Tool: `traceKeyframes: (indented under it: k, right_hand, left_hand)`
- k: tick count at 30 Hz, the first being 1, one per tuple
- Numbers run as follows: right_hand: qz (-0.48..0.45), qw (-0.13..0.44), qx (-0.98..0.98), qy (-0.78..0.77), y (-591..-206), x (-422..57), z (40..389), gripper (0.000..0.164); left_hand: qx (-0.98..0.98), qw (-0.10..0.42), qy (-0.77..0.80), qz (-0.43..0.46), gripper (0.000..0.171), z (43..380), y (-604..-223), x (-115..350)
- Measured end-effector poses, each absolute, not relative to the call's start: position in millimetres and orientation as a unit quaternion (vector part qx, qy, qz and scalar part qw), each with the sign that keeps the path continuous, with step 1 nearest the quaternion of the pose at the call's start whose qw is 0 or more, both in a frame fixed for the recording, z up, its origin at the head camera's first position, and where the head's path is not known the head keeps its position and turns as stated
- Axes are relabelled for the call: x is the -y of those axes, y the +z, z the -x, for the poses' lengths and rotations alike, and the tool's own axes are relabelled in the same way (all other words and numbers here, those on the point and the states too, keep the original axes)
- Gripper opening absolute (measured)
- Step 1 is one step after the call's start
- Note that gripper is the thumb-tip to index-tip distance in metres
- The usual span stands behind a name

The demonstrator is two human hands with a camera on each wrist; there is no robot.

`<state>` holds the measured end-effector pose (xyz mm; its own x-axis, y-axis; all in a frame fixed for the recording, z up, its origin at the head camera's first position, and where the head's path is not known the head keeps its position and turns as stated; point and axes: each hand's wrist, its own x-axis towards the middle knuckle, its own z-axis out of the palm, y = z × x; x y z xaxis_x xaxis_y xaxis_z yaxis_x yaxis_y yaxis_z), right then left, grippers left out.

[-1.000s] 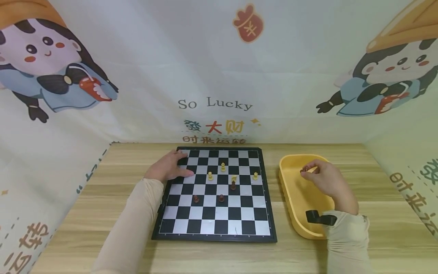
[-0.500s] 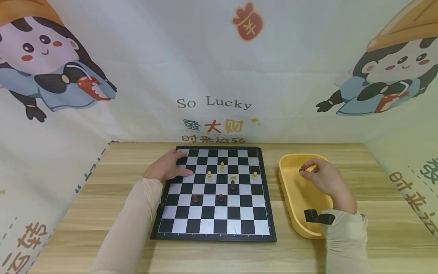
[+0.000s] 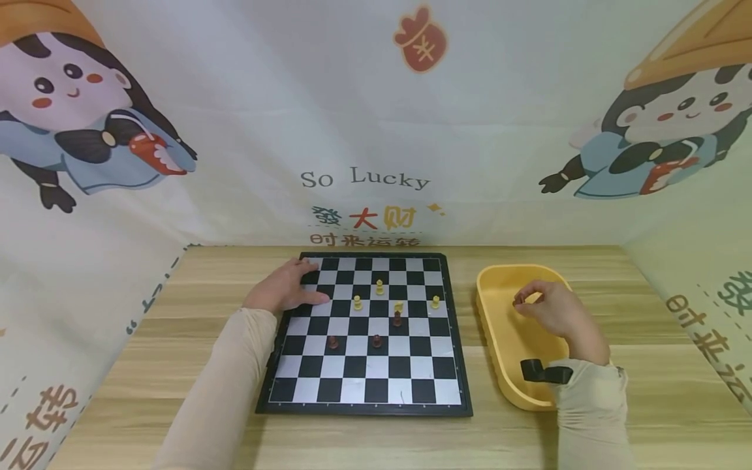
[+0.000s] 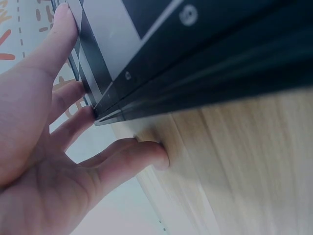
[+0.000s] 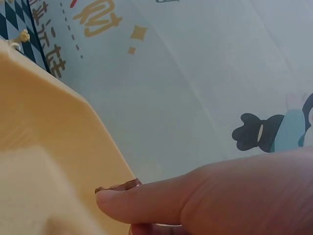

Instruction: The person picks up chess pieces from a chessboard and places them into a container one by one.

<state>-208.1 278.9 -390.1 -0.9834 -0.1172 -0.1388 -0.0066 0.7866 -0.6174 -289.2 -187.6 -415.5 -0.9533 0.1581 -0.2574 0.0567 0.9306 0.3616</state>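
A black-and-white chessboard (image 3: 364,391) lies on the wooden table. My left hand (image 3: 288,285) rests at its left edge, thumb and fingertips on the squares; in the left wrist view other fingers (image 4: 132,159) reach down to the tabletop beside the frame. Over a yellow tray (image 3: 499,365) to the right, my right hand (image 3: 558,310) pinches a small reddish-brown chess piece (image 3: 519,299) between thumb and fingers. Most of this piece (image 5: 124,185) is hidden behind the thumb in the right wrist view.
Several yellow chess pieces, one a pawn-sized piece (image 3: 379,287), stand around the board's middle and right. Three brown pieces are there too, one (image 3: 397,318) right in front of a yellow piece (image 3: 399,307). A printed cloth (image 3: 499,130) hangs behind the table.
My right hand has dipped slightly over the tray with the brown piece still pinched. The left hand stays at the board's edge, and the pieces on the board stand as before.
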Motion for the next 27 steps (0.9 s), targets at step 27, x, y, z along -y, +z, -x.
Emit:
traceKeyframes:
  k: [27]
  right_hand:
    - [0.004,0.137,-0.939,-0.314,-394.7,-280.3,207.8,0.019]
  left_hand:
    - [-0.972,0.137,0.185,-0.05,0.09,288.9,-416.4,187.3]
